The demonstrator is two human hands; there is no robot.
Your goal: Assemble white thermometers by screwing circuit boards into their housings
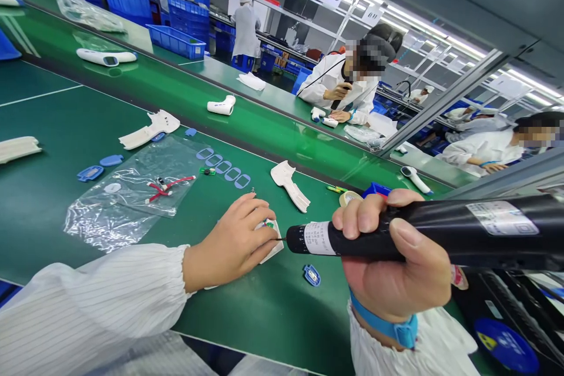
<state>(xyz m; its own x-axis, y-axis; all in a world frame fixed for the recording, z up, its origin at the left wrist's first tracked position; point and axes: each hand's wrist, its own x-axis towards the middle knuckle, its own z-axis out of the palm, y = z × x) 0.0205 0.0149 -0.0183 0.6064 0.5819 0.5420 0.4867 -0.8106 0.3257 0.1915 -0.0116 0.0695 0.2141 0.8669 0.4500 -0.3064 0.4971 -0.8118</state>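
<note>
My right hand (396,252) is wrapped round a black electric screwdriver (440,229), which lies level and points left. Its thin bit reaches the fingers of my left hand (240,238). That hand is closed over a white plastic housing (273,247), mostly hidden under the palm, with a bit of green showing by the fingers. Whether the bit touches a screw cannot be made out. Just below the tool's tip lies a blue oval part (312,275). A white housing half (291,185) rests beyond my left hand, and several blue ring frames (224,168) lie in a row near it.
A clear plastic bag (132,200) with red-wired parts (165,189) lies left. Another white shell (152,129) sits behind it. A green conveyor belt (176,91) crosses beyond the bench, carrying white thermometers (221,106). A tape roll (351,198) stands behind my right hand. A co-worker (352,76) sits across.
</note>
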